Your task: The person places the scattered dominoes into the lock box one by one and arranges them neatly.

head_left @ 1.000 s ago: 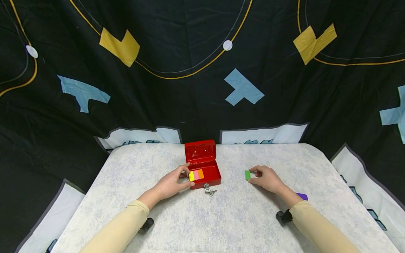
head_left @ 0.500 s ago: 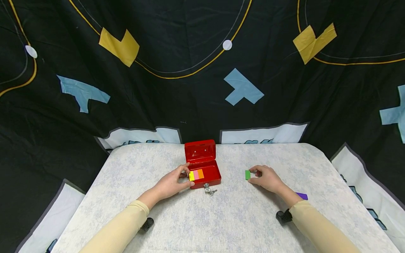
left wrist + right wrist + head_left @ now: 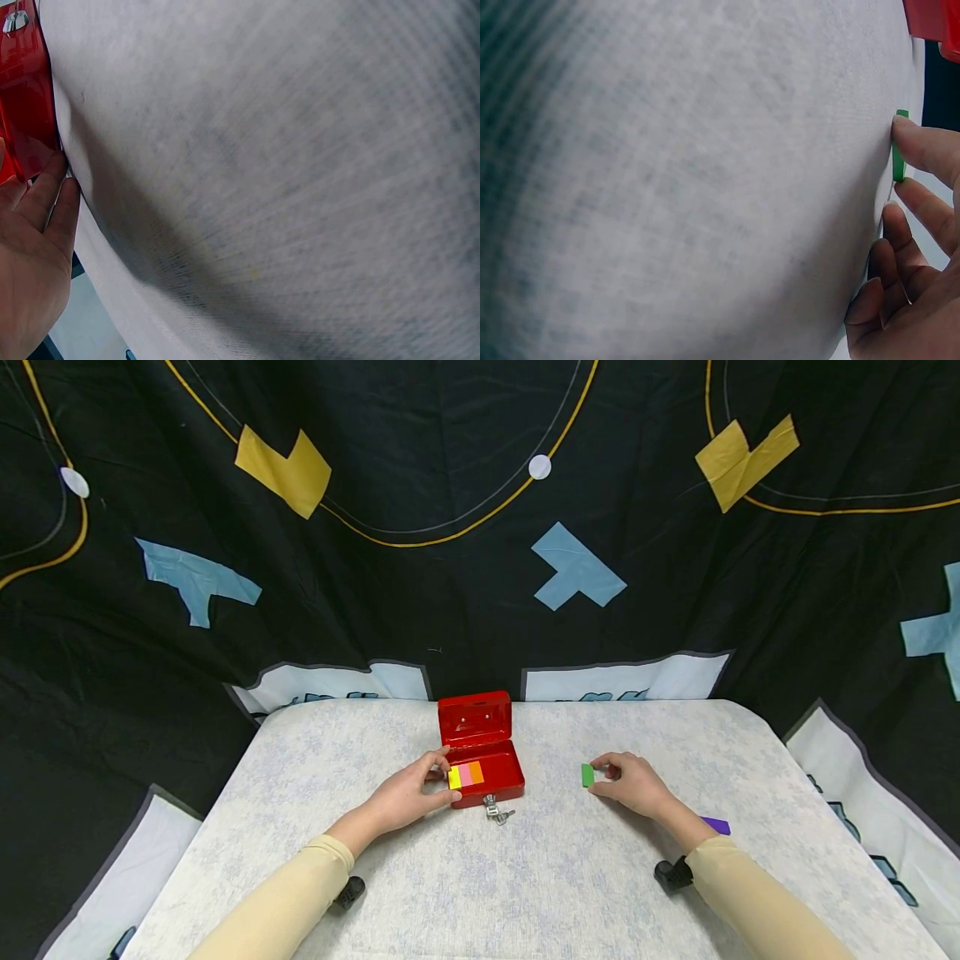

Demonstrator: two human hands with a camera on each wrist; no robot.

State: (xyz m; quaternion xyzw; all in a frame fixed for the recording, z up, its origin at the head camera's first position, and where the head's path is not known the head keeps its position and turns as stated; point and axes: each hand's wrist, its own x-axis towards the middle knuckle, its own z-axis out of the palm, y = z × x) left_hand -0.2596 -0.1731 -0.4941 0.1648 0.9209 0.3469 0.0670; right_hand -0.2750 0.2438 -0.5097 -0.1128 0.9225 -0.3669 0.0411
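An opened red cash box (image 3: 506, 768) stands near the far side of the table, its lid raised. Flat yellow, pink (image 3: 465, 774) and orange blocks lie side by side at the left inside it. My left hand (image 3: 401, 793) holds the box's left end, thumb at the front and fingers towards the back; the left wrist view shows fingertips against the red wall (image 3: 26, 105). To the right of the box, my right hand (image 3: 633, 785) pinches a small green block (image 3: 587, 776) between thumb and index finger. In the right wrist view the green block (image 3: 898, 146) looks thin, its other fingers curled loosely below.
Keys (image 3: 501, 816) hang from the lock at the box's front. A purple block (image 3: 716, 825) lies partly hidden behind my right forearm. The pale patterned table (image 3: 525, 893) ends before a black hanging cloth (image 3: 465, 610) at the back.
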